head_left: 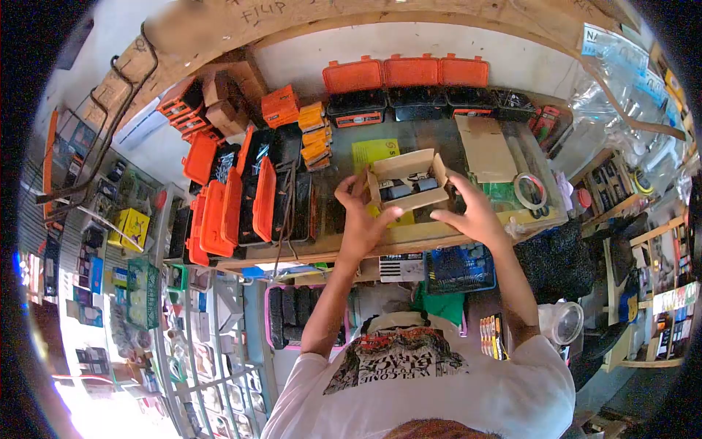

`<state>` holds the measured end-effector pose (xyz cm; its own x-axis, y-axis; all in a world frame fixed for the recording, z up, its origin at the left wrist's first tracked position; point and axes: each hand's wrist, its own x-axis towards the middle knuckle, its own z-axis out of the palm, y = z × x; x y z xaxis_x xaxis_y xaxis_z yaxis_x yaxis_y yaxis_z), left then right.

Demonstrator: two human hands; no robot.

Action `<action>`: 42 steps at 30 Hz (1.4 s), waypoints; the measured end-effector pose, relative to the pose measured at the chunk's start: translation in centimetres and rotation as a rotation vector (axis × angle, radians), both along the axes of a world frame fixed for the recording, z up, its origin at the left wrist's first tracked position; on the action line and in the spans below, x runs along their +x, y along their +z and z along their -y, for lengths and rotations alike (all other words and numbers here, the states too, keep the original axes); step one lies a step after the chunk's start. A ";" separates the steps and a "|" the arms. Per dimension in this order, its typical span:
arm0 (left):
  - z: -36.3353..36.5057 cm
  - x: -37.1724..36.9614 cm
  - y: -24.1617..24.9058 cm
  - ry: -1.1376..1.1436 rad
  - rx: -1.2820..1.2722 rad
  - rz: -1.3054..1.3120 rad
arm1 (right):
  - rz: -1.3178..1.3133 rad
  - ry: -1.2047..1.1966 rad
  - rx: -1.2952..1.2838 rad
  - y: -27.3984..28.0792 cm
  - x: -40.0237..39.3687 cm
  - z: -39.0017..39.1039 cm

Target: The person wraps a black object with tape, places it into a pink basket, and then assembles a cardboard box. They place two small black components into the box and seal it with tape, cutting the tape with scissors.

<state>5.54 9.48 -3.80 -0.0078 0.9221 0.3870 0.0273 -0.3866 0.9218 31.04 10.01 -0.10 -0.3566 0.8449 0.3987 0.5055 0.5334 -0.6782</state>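
Observation:
An open cardboard box stands tilted over the glass counter, its flaps up and dark cylindrical items with pale labels lying inside. My left hand holds the box's left side, fingers behind it and thumb at the front lower edge. On the right side, my right hand is against the box, with its thumb toward the front and fingers at the far corner. A yellow sheet lies behind the box. To the right is a flat piece of cardboard.
Open black cases with orange lids line the counter's back, and more orange-lidded cases stand at the left. Small orange boxes are stacked near them. A tape roll lies at the right. A blue basket sits below the counter edge.

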 end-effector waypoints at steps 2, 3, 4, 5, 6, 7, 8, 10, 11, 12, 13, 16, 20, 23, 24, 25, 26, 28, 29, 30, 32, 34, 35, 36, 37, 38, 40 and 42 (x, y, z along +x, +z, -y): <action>0.9 -0.2 -0.5 -0.117 0.027 0.001 | 0.016 0.038 0.076 0.3 -0.3 0.0; 0.8 -0.2 -0.7 -0.105 0.058 -0.066 | 0.049 0.028 0.101 0.4 -0.3 0.0; 0.8 -0.3 -1.1 -0.091 0.088 -0.131 | 0.082 0.021 0.124 0.5 -0.4 0.1; 0.8 -0.4 -1.4 -0.075 0.118 -0.196 | 0.115 0.014 0.148 0.6 -0.6 0.2; 0.9 -0.4 -0.6 -0.048 0.082 -0.284 | 0.110 0.001 0.162 0.5 -0.7 0.0; 1.1 -0.4 0.7 -0.023 0.046 -0.372 | 0.106 -0.014 0.176 0.2 -0.8 -0.4; 1.0 -0.3 1.5 0.001 0.008 -0.459 | 0.102 -0.031 0.188 -0.1 -0.9 -0.8; 0.2 -0.5 1.0 0.090 0.076 -0.455 | -0.018 -0.060 0.173 -1.1 -1.1 -1.7; -0.3 -0.6 0.7 0.134 0.111 -0.453 | -0.078 -0.075 0.167 -1.4 -1.2 -2.2; -0.7 -0.7 0.5 0.143 0.121 -0.448 | -0.092 -0.091 0.203 -1.3 -1.4 -2.5; -1.1 -0.8 0.3 0.152 0.130 -0.443 | -0.077 -0.109 0.162 -1.2 -1.4 -2.9; -1.2 -0.5 0.5 0.155 0.097 -0.366 | -0.071 -0.160 0.044 -1.0 -1.7 -3.2; -0.7 0.1 1.6 0.174 0.077 -0.304 | -0.031 -0.174 0.284 -0.1 -2.2 -2.9; -0.9 -0.3 1.2 0.281 0.383 -0.682 | 0.129 -0.069 0.539 0.6 -1.8 -2.6; -0.7 -0.2 1.5 0.321 0.441 -0.743 | 0.186 -0.023 0.589 0.6 -1.7 -2.6; -0.4 0.1 2.1 0.361 0.499 -0.804 | 0.191 -0.006 0.610 0.4 -1.6 -2.7; -0.2 0.3 2.4 0.401 0.558 -0.865 | 0.196 0.011 0.631 0.0 -1.6 -2.8; -0.6 0.5 1.9 0.370 0.573 -0.884 | 0.199 0.050 0.657 -0.6 -1.5 -3.1; -0.8 0.5 1.7 0.354 0.580 -0.895 | 0.196 0.071 0.661 -0.8 -1.5 -3.3; -0.9 0.5 1.7 0.329 0.584 -0.912 | 0.191 0.091 0.664 -0.9 -1.4 -3.4; -1.6 0.1 1.8 0.282 0.597 -0.946 | 0.220 0.110 0.685 -0.8 -1.4 -3.9; -1.6 -0.2 1.9 0.270 0.626 -0.992 | 0.236 0.119 0.697 -1.0 -1.4 -4.0; -1.6 -0.3 2.0 0.267 0.640 -1.017 | 0.237 0.118 0.703 -1.4 -1.4 -4.1; -1.6 -0.4 2.2 0.273 0.671 -1.042 | 0.238 0.118 0.710 -1.6 -1.4 -4.2; -1.7 -0.4 2.5 0.280 0.704 -1.067 | 0.239 0.117 0.710 -1.7 -1.4 -4.2; -1.7 -0.3 2.7 0.286 0.739 -1.091 | 0.239 0.114 0.711 -1.7 -1.5 -4.3; -1.8 -0.2 2.3 0.284 0.678 -1.040 | 0.234 0.115 0.715 -1.7 -1.6 -4.4; -1.9 -0.3 2.2 0.284 0.636 -1.019 | 0.225 0.127 0.725 -1.2 -1.8 -4.5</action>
